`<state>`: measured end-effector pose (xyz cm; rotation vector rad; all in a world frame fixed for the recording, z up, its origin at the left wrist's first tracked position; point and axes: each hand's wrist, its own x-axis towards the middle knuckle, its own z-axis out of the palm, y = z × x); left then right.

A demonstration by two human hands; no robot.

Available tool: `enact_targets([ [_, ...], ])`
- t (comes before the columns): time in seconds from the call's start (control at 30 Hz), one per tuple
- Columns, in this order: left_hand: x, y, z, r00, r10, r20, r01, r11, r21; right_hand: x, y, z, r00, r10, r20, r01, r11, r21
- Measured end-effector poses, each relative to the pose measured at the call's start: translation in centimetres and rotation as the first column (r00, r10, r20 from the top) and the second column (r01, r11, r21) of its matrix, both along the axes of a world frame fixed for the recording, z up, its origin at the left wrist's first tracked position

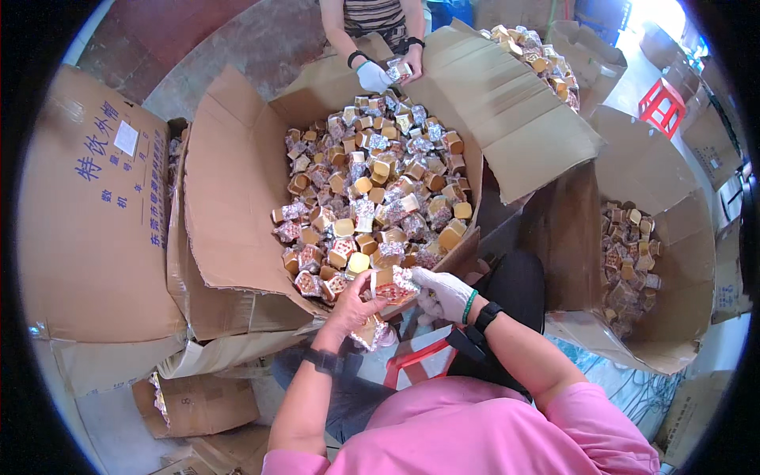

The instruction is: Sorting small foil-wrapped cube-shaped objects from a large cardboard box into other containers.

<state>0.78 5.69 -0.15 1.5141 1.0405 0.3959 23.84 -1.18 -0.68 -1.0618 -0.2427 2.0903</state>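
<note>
My left hand (pixel 348 306), bare with a dark wristband, is closed on a small block-shaped piece (pixel 393 290) with tan sides, a red-patterned face and white trim. My right hand (pixel 450 295), in a white glove, pinches the right end of that same piece. A second piece with speckled white edging (pixel 367 333) hangs just beneath my left palm; what supports it is hidden. Beyond both hands a big open carton (pixel 237 237) holds a heap of similar tan, red and white pieces (pixel 372 190), many in clear wrap.
Across the carton, another person's hands (pixel 388 73), one gloved, hold a similar piece. More filled cartons stand at right (pixel 665 317) and back right (pixel 594 59). A tall closed carton (pixel 103 214) stands left. Red stools (pixel 663 107) (pixel 416 360) sit at far right and beneath me.
</note>
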Motion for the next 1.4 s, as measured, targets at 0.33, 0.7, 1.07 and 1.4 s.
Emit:
enact_targets([
  [0.33,0.6,-0.7,3.4,0.983,-0.112,-0.145,0.116,0.993,0.02,0.5,-0.4,3.7,0.994,0.079,0.074,-0.087,0.991,0.101],
  [0.7,0.5,-3.2,-0.9,0.849,0.308,0.43,-0.041,0.849,-0.527,-2.4,-0.3,2.3,0.85,-0.326,-0.414,0.41,0.903,0.13],
  [1.07,2.1,-0.5,-0.5,0.761,0.591,0.269,-0.345,0.719,-0.604,0.3,-3.0,-10.4,0.919,-0.3,0.256,0.134,0.848,0.513],
  [1.4,29.1,-8.9,11.1,0.709,-0.334,0.621,0.361,0.929,0.087,1.7,-3.6,-11.4,0.153,-0.217,0.964,-0.777,0.576,0.253],
])
